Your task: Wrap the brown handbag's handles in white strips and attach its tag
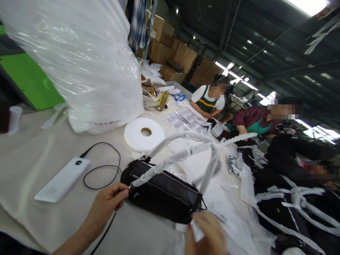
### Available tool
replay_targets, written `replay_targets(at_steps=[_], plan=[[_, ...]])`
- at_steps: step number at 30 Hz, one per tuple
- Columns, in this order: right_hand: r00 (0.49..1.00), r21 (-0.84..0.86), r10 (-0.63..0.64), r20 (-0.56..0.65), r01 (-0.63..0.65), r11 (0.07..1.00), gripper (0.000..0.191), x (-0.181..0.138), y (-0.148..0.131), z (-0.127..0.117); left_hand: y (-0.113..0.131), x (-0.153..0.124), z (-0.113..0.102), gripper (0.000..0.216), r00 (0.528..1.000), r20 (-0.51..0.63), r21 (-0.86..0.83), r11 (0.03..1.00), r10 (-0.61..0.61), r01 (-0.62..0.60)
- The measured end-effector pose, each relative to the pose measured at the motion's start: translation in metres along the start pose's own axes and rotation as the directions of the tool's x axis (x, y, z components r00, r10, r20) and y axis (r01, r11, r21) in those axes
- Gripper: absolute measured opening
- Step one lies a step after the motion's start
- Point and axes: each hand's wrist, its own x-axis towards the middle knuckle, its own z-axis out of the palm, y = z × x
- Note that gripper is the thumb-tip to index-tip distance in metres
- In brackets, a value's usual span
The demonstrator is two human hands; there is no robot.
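A black handbag point(164, 191) lies on the table in front of me, its handles point(164, 163) wrapped in white translucent material. At the bag's left end my left hand point(113, 196) is closed in a pinch where the near handle meets the bag; a small white bit shows at the fingertips. My right hand point(205, 232) is at the bag's lower right corner and blurred by motion. Its fingers are bent around a piece of thin white wrapping point(196, 231), with their exact grip partly hidden.
A white tape roll point(145, 134) lies behind the bag. A white power bank point(62, 180) with a black cable point(102, 166) is at left. A big plastic sack point(103, 78) stands behind. More black bags point(287, 212) are piled right. Two co-workers point(209, 99) sit across the table.
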Motion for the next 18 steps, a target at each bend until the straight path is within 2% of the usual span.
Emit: replay_targets(at_steps=[2, 3, 5, 8, 11, 13, 16, 18], plan=[[0.987, -0.146, -0.092, 0.134, 0.112, 0.983, 0.025, -0.033, 0.027, 0.035, 0.005, -0.003, 0.001, 0.026, 0.998, -0.014, -0.061, 0.996, -0.064, 0.063], [0.984, -0.155, -0.060, 0.168, 0.086, 0.984, 0.034, -0.045, 0.040, 0.053, 0.007, -0.005, 0.002, 0.026, 0.995, -0.016, -0.108, 0.989, -0.102, 0.100], [0.966, -0.100, 0.102, 0.239, -0.080, 0.992, 0.044, -0.059, 0.058, 0.084, 0.013, -0.008, 0.004, 0.024, 0.984, -0.010, -0.214, 0.962, -0.177, 0.171], [0.884, 0.101, 0.270, 0.382, -0.331, 0.938, 0.054, -0.059, 0.071, 0.112, 0.017, -0.010, 0.008, 0.021, 0.969, 0.027, -0.327, 0.913, -0.247, 0.242], [0.814, 0.251, 0.315, 0.488, -0.477, 0.842, 0.050, -0.053, 0.073, 0.119, 0.014, -0.012, 0.011, 0.022, 0.955, 0.053, -0.364, 0.885, -0.292, 0.291], [0.786, 0.274, 0.364, 0.499, -0.542, 0.795, 0.043, -0.053, 0.075, 0.117, 0.011, -0.012, 0.011, 0.022, 0.956, 0.050, -0.346, 0.893, -0.289, 0.288], [0.784, 0.248, 0.427, 0.450, -0.569, 0.784, 0.033, -0.055, 0.078, 0.112, 0.003, -0.010, 0.009, 0.022, 0.982, 0.032, -0.237, 0.953, -0.188, 0.190], [0.803, 0.206, 0.445, 0.397, -0.551, 0.809, 0.032, -0.055, 0.077, 0.109, -0.002, -0.005, 0.006, 0.026, 0.997, -0.028, -0.111, 0.991, -0.072, 0.068]])
